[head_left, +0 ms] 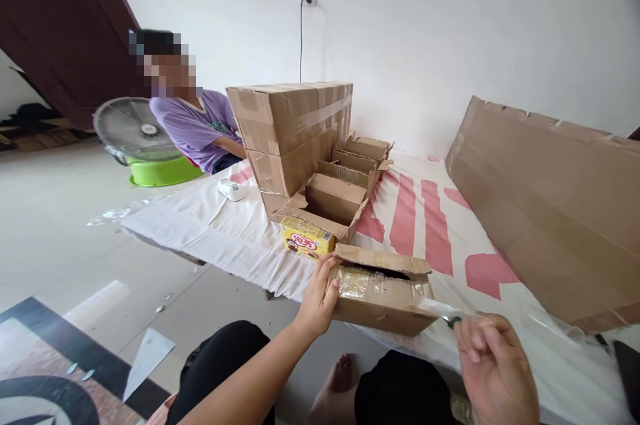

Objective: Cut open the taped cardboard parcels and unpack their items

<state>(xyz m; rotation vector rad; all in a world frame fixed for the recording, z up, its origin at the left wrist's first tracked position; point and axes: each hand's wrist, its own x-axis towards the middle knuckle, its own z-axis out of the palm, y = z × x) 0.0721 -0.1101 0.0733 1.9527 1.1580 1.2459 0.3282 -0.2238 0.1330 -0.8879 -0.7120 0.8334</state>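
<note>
A small cardboard box point(385, 311) stands at the table's near edge, with one top flap raised over a dark gap. Clear tape lies wrinkled across its top. My left hand point(320, 295) grips the box's left end, thumb on top. Off to the right, my right hand point(495, 358) is closed on a strip of clear tape point(443, 307) that stretches from the box's right end. Beside those fingers shows a small green thing point(454, 322) with a shiny part, too small to name. A yellow printed carton point(306, 238) stands just behind my left hand.
Taped cardboard boxes point(300, 135) are stacked behind, beside several open boxes point(333, 201). A large cardboard sheet or box point(545, 205) stands at right. A white object point(233, 190) lies on the cloth-covered table point(200, 221). A person in purple point(193, 128) sits beyond, near a fan point(131, 128).
</note>
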